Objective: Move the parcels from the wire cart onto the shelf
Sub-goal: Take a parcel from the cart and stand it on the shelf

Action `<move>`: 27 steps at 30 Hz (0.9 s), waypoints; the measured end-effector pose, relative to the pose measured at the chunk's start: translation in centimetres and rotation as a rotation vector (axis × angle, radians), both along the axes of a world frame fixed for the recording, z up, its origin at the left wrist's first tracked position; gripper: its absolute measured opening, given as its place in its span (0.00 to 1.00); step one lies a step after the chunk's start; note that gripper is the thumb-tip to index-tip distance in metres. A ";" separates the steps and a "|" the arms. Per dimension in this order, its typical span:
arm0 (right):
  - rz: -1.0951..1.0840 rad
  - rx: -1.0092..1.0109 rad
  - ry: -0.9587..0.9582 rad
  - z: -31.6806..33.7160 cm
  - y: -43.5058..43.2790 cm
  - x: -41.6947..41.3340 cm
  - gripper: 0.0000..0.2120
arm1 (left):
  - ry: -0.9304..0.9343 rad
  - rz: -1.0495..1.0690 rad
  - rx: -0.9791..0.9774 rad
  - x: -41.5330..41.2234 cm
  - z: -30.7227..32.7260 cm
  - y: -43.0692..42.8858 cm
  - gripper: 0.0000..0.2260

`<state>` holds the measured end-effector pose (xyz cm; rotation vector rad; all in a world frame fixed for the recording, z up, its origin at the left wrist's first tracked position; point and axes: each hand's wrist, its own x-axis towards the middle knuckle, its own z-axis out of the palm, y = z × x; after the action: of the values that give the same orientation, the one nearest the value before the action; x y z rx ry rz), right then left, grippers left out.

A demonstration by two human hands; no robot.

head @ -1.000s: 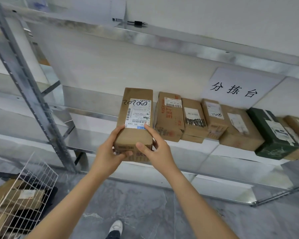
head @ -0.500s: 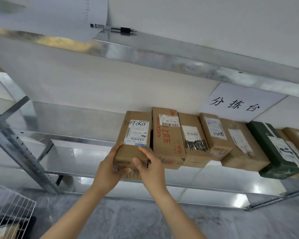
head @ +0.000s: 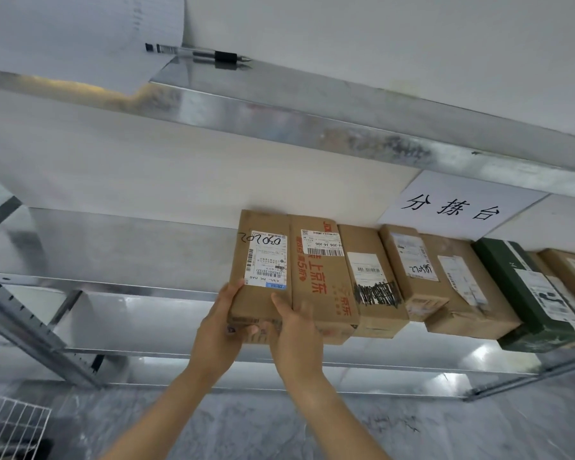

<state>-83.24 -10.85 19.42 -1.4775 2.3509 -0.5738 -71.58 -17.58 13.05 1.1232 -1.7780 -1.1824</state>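
Change over the last 1 s: the parcel is slid back along the shelf and the gap to the red-printed box is closed. The 2 long sides are now touching and the row is extended leftward by 1.

Grip: the near end is held by both hands. The left hand is wrapped round the left corner, thumb on the top face. The right hand is curled round the right corner, thumb laid by the label. Release is judged the only step left for this parcel.

Surroundings: further boxes and 1 green box are ranged to the right, under a paper sign. A pen is lying on the upper shelf. Bare shelf is left to the parcel's left, so nothing is blocking further placements. Only a corner of the wire cart is seen, lower left, well apart.
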 end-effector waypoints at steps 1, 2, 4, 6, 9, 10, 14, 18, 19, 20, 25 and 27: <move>-0.011 -0.002 0.021 0.0 -0.2 -0.1 0.23 | 0.003 -0.002 -0.001 -0.1 -0.1 -0.2 0.40; -0.020 -0.012 0.044 0.1 -0.5 -0.2 0.23 | 0.004 -0.002 -0.001 -0.2 -0.1 -0.5 0.40; -0.031 -0.061 0.080 -0.2 -1.0 -0.4 0.23 | -0.001 -0.002 -0.003 -0.5 -0.3 -1.1 0.39; -0.047 -0.158 0.104 -0.8 -1.4 -0.5 0.23 | -0.010 -0.010 -0.014 -0.6 -0.4 -1.6 0.39; -0.076 -0.245 0.135 -1.7 -1.9 -0.8 0.24 | -0.021 -0.012 -0.010 -0.8 -0.3 -2.2 0.39; -0.077 -0.261 0.148 -2.0 -2.0 -0.9 0.24 | -0.017 -0.017 -0.013 -0.9 -0.3 -2.4 0.39; -0.079 -0.291 0.178 -2.2 -2.3 -1.2 0.25 | -0.032 -0.047 -0.038 -1.1 -0.3 -2.6 0.38; -0.070 -0.281 0.132 -2.3 -2.7 -1.6 0.23 | -0.032 -0.052 -0.038 -1.1 0.0 -2.7 0.37; -0.048 -0.278 0.113 -2.3 -2.7 -1.9 0.22 | -0.033 -0.054 -0.044 -1.1 0.1 -2.6 0.37; -0.023 -0.270 0.100 -2.4 -2.7 -2.4 0.22 | -0.042 -0.054 -0.053 -1.1 0.1 -2.6 0.38; 0.123 -0.153 0.008 -2.1 -2.7 -4.6 0.21 | -0.162 -0.026 -0.106 -0.9 0.2 -2.3 0.41; 0.193 -0.156 -0.016 -1.9 -2.7 -5.3 0.21 | -0.192 -0.006 -0.105 -1.0 0.3 -2.2 0.41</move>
<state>-88.54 -13.54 17.49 -1.7376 2.1609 -0.7279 -72.54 -19.80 13.32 1.2029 -1.9651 -0.9996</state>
